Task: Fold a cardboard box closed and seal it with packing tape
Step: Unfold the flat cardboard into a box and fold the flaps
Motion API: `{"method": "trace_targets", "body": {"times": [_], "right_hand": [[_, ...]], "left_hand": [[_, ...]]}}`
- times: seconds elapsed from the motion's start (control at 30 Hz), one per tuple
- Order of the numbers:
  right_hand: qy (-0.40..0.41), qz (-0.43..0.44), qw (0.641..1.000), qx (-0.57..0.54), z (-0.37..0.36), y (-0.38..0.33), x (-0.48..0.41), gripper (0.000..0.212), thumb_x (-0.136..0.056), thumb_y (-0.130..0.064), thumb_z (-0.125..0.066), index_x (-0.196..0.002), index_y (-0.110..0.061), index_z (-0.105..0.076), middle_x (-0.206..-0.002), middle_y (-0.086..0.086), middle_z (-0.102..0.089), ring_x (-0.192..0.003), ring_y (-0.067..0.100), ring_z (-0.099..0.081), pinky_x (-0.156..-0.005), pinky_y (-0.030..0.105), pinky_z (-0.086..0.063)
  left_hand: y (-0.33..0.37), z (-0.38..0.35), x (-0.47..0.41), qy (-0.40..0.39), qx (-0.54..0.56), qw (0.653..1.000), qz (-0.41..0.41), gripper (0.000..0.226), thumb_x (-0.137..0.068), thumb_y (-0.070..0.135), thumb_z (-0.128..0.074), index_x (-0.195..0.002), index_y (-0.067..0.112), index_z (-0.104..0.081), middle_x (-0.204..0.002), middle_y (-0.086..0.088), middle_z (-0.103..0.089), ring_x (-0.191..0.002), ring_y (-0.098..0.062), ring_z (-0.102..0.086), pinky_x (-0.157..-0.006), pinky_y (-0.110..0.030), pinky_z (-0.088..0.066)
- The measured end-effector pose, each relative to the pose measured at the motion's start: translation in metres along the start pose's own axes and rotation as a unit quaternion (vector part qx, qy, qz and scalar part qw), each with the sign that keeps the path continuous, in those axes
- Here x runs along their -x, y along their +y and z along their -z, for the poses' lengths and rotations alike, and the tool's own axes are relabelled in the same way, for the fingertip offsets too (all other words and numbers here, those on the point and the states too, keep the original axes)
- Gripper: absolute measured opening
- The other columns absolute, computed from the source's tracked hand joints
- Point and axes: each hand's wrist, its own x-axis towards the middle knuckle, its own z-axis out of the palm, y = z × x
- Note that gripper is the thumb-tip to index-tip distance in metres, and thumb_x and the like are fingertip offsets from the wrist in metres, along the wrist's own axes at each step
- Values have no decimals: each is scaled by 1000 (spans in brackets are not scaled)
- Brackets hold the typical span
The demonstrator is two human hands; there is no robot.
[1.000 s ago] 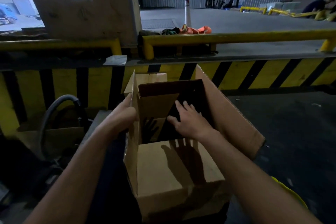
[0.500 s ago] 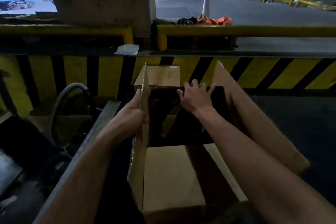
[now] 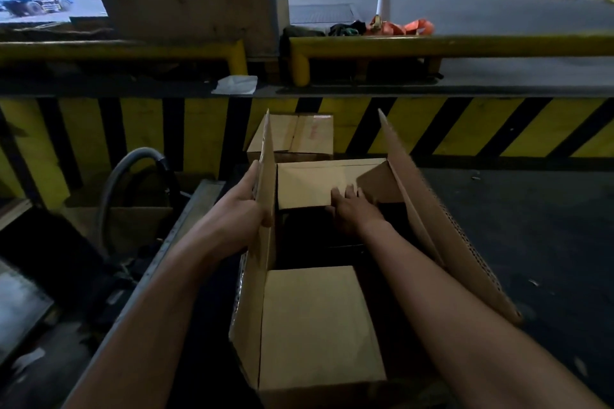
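An open brown cardboard box stands in front of me, its inside dark. The near flap lies folded in over the opening. The far flap is folded in too, and my right hand presses on its near edge with straight fingers. The left flap stands upright, and my left hand holds it from outside, thumb at its near edge. The right flap leans outward. No tape is in view.
A second, smaller closed carton sits just behind the box. A yellow-and-black striped dock wall runs across behind it. A grey hose loops at the left beside a metal rail. Dark floor lies to the right.
My right hand reached to the far side of the box and drew the far flap down over the opening. The left hand kept hold of the upright left flap.
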Motion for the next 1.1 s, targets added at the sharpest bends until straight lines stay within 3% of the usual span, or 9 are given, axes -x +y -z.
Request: {"method": "trace_targets", "body": {"times": [0.13, 0.3, 0.37, 0.47, 0.6, 0.83, 0.97, 1.03, 1.1], "right_hand": [[33, 26, 999, 8, 21, -6, 27, 65, -101, -46, -38, -155, -17, -16, -162, 19, -9, -149, 39, -4, -114, 58, -15], [290, 73, 949, 94, 73, -20, 97, 65, -97, -35, -51, -154, -18, -24, -162, 15, -15, -150, 32, -7, -119, 56, -10], [324, 21, 939, 115, 92, -11, 127, 70, -95, -27, -52, -156, -19, -17, -164, 15, -6, -151, 34, 0, -117, 61, -4], [218, -120, 965, 78, 108, 18, 157, 80, -93, -18, -53, -157, -18, -6, -163, 17, -4, -149, 39, -5, -115, 64, -9], [50, -87, 991, -86, 104, 43, 169, 76, -98, -19, -46, -157, -31, 1, -152, 8, -39, -125, 30, -51, -99, 40, -46], [41, -21, 966, -255, 62, 32, 176, 53, -100, -50, -37, -150, -35, -34, -154, -4, -38, -141, 25, -34, -114, 49, -29], [18, -25, 969, -246, 30, 21, 187, 44, -105, -44, -29, -114, -21, -65, -130, 8, -57, -123, 29, -51, -97, 34, -37], [48, -30, 967, -247, 21, 15, 192, 40, -105, -41, -28, -89, -23, -60, -115, 12, -60, -109, 27, -55, -91, 35, -39], [103, -59, 948, -295, 12, 11, 193, 37, -105, -41, -28, -88, -25, -57, -110, 7, -56, -101, 24, -52, -86, 34, -37]], "left_hand": [[4, -6, 2, -4, -6, 1000, -8, 71, -99, -5, -46, -102, 64, -31, -101, 19, -43, -92, -7, -51, -68, -29, -45], [7, -10, 1, -15, -5, 1000, -7, 69, -97, -5, -47, -136, 51, -36, -117, 4, -54, -107, -22, -56, -76, -39, -50], [9, -14, 0, -16, -6, 1000, -8, 68, -95, -8, -46, -139, 45, -39, -118, -1, -55, -105, -23, -57, -72, -36, -50], [10, -22, 0, -17, 6, 1000, 0, 78, -94, -12, -45, -150, 40, -31, -115, 3, -52, -102, -19, -55, -67, -29, -50], [7, -33, -3, -19, 33, 999, 3, 80, -94, -13, -45, -154, 38, -29, -114, 2, -53, -94, -17, -57, -51, -13, -53], [5, -51, -9, -20, 12, 1000, 4, 70, -97, -1, -49, -151, 38, -30, -116, 2, -55, -104, -17, -58, -68, -23, -48], [-4, -64, -12, -22, -4, 1000, 14, 37, -107, 29, -40, -144, 29, -41, -125, -2, -57, -121, -28, -54, -86, -33, -48], [-15, -68, -16, -19, -35, 997, 70, 58, -107, 52, -28, -149, 15, -42, -138, -12, -54, -128, -36, -51, -89, -39, -44], [-32, -71, -21, -36, -120, 988, 89, 61, -106, 53, -31, -157, 20, -34, -150, -17, -45, -129, -38, -49, -99, -46, -42]]}}
